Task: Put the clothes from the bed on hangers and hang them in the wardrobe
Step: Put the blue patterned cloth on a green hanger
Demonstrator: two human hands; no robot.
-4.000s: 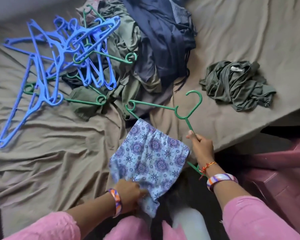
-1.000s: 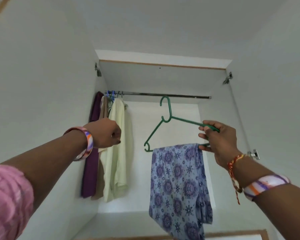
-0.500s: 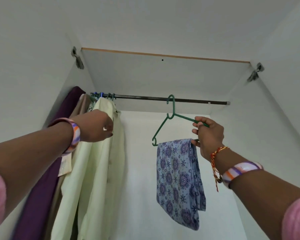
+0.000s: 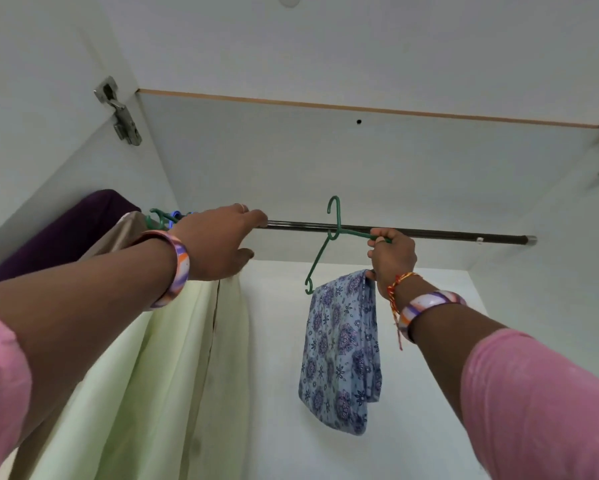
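A green plastic hanger (image 4: 325, 252) carries a folded blue floral cloth (image 4: 343, 351) over its bottom bar. My right hand (image 4: 393, 258) grips the hanger's right arm and holds it up in front of the dark wardrobe rail (image 4: 447, 234). The hook rises above the rail's line; I cannot tell whether it is over the rail. My left hand (image 4: 218, 240) reaches to the rail's left part, its fingertips at the rail and its thumb spread below, beside the clothes hung there.
On the rail's left end hang a pale yellow-green garment (image 4: 152, 375), a beige one (image 4: 125, 230) and a purple one (image 4: 59, 233) on blue and green hangers. White wardrobe walls and a top panel (image 4: 325, 161) enclose the space, with door hinges (image 4: 120, 112) at the upper corners.
My left hand left the pale garment and rose to the rail. My right hand lifted the hanger with the floral cloth, so its hook now stands above the rail's line.
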